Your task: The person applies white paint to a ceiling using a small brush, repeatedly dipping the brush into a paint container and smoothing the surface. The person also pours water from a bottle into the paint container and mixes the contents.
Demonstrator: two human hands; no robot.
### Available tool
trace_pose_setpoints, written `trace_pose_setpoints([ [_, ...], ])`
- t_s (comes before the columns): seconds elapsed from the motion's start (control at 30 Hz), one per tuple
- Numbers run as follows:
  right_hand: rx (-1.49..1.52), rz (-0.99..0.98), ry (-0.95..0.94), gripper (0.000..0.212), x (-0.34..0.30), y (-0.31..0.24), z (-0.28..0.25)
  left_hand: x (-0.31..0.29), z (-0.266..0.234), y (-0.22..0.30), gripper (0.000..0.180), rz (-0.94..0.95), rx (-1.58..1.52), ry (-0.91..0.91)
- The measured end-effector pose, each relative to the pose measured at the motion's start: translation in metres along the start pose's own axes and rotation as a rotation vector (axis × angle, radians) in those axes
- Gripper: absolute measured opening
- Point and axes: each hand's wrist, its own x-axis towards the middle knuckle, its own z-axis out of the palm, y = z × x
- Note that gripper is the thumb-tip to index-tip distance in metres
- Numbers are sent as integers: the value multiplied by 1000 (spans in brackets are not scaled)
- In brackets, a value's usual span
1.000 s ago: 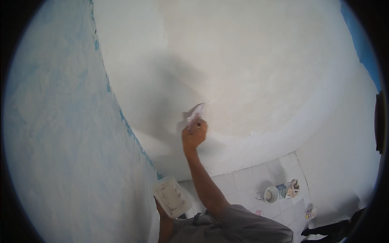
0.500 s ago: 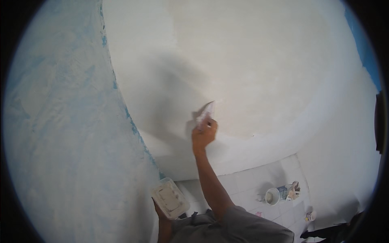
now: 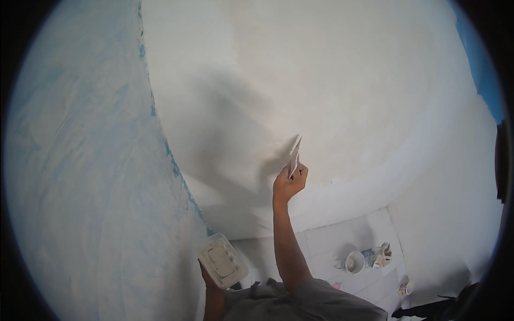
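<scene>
Before the white wall [image 3: 353, 107], a scraper [image 3: 295, 155] is slanting upward from the right hand [image 3: 289, 185], whose fingers are curling closed around its lower end; I cannot tell whether the blade is touching the wall. Lower down, near the bluish wall [image 3: 91, 160], the left hand [image 3: 206, 277] is gripping a tub [image 3: 241, 266], its fingers mostly hiding behind it. A bucket [image 3: 361, 262] is standing on the tiles [image 3: 324, 241].

Grey shirt [image 3: 334, 304], short right sleeve [image 3: 308, 291], bare right hand [image 3: 289, 186]
</scene>
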Motion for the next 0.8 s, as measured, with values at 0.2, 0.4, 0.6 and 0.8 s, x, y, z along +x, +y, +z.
trace_pose_setpoints([
  [0.2, -177, -266, -103, 37, -50, -27, 38, 3, -6, 1, 78, 37, 115, 82],
  [0.4, 57, -296, -229, 19, -72, -28, 27, 2, 6, 2, 80, 36, 104, 41],
  [0.6, -100, -87, 17, 32, -12, 13, 26, 11, -11, 17, 82, 23, 46, -8],
  [0.8, -296, -247, -222, 25, -48, -27, 66, 17, -37, 27, 81, 29, 117, 84],
])
